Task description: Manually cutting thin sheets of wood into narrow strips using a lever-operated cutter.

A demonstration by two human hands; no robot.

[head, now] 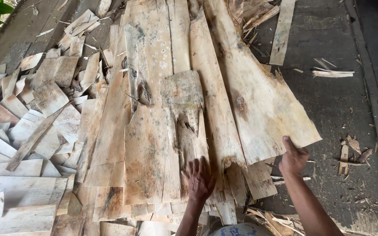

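Both hands work the veneer stack: the left hand [199,178] lies flat, fingers spread, on a torn sheet [184,131]; the right hand [293,158] pinches the wide sheet [263,105] at its near edge. Lifting it evenly would likely spare the brittle wood from splitting.

Single head-worn camera, no second view. It looked steeply down and forward over a stack of thin wood sheets [176,109] filling the frame centre. Close range: both forearms entered from the bottom edge. Dark floor [342,100] occupied the right side, loose offcuts [36,113] the left.
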